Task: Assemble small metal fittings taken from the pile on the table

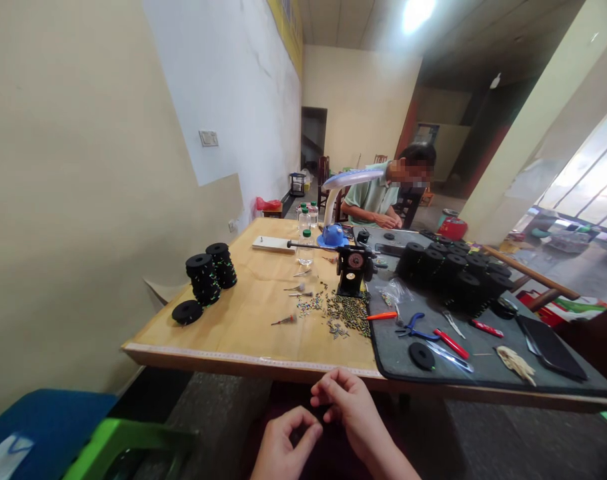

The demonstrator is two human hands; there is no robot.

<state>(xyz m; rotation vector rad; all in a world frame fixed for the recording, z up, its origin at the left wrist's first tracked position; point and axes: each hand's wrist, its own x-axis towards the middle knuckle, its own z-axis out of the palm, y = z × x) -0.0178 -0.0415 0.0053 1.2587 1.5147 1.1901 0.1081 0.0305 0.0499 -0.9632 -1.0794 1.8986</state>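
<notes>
Both hands are bent, thumbs close to the fingertips, down in front of the table (243,300). I can't tell if my left hand (288,443) or my right hand (351,407) pinches something thin, because it is too small to see. My right hand is just beside the table edge, and my left hand is lower and nearer to me. Past them, on the wood, lies the pile of tiny beads (351,315), well apart from my fingers. Some are gold and dark, and some look silver. At its back stands a small black machine (352,272) with a round dial and a long rod.

See-through bottles (306,252) with green caps stand behind, but I can't tell what is in them. A crinkly plastic bag (396,291) lies on the gray mat (396,350), near many black spools (458,270). More spools stand in stacks on the left.

White measuring tape (223,355) runs along the front edge. Blue pliers (416,327), an orange tool (383,315) and a pale glove (516,363) lie on the mat. Past a desk lamp (329,207), another person (369,203) sits with head down. I see a green stool (116,443) at bottom left.
</notes>
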